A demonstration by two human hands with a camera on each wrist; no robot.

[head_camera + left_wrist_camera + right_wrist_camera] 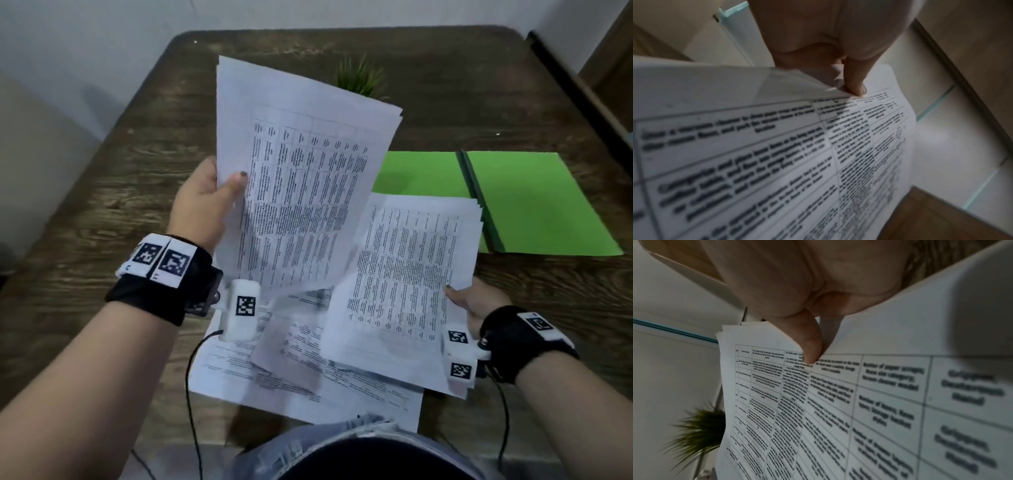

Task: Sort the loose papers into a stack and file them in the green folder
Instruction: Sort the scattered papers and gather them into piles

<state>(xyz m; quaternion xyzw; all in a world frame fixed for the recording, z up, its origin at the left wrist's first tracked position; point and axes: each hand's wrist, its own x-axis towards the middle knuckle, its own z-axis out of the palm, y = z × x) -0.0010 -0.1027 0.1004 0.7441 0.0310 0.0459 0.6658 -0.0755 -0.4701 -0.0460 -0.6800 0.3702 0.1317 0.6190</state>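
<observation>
Head view: left hand (pixel 202 195) pinches a raised sheaf of white printed papers (pixel 305 171); right hand (pixel 476 301) pinches a second printed sheaf (pixel 404 274), near the open green card folder (pixel 534 202) on the wooden tabletop (pixel 113 192).

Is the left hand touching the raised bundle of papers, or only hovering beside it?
Touching. In the head view the left hand grips the raised bundle of papers at its left edge, thumb on the printed face; the left wrist view shows the thumb pressed on the sheet.

I note matt white printed paper sheets (pixel 308 178), a matt green card folder (pixel 534 205), and a rough-grained dark wood surface (pixel 102 205).
</observation>
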